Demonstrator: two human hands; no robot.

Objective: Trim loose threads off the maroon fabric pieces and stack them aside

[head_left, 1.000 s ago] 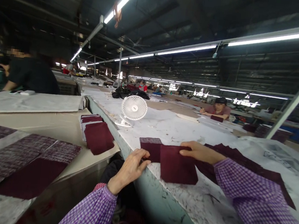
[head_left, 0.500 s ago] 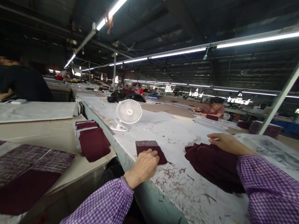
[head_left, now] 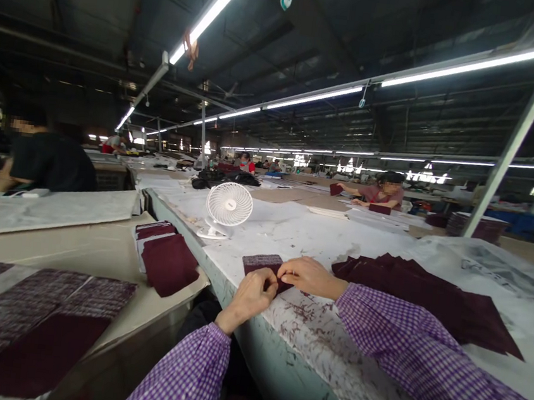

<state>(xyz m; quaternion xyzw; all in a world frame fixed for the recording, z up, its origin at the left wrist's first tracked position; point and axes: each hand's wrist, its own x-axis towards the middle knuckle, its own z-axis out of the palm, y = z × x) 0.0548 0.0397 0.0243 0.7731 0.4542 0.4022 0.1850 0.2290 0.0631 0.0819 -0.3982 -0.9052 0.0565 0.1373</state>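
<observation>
A maroon fabric piece (head_left: pixel 260 262) with a speckled grey band along its far side lies near the edge of the white-covered table. My left hand (head_left: pixel 251 295) has thumb and fingers pinched at its near side. From the right, my right hand (head_left: pixel 310 276) meets it, fingertips closed together on the same piece's right side. The fingers hide the exact spot they grip. To the right of my hands, a fanned pile of maroon fabric pieces (head_left: pixel 411 285) lies partly behind my right sleeve.
A white fan (head_left: pixel 229 204) stands beyond the fabric piece. On the lower surface at left are a stack of maroon pieces (head_left: pixel 169 265) and larger speckled panels (head_left: pixel 23 295). Clear plastic sheeting (head_left: pixel 493 265) lies at right. Co-workers sit at other tables.
My right hand has moved left from the fanned pile to the fabric piece beside my left hand. The pile is spread farther to the right. My left hand now pinches.
</observation>
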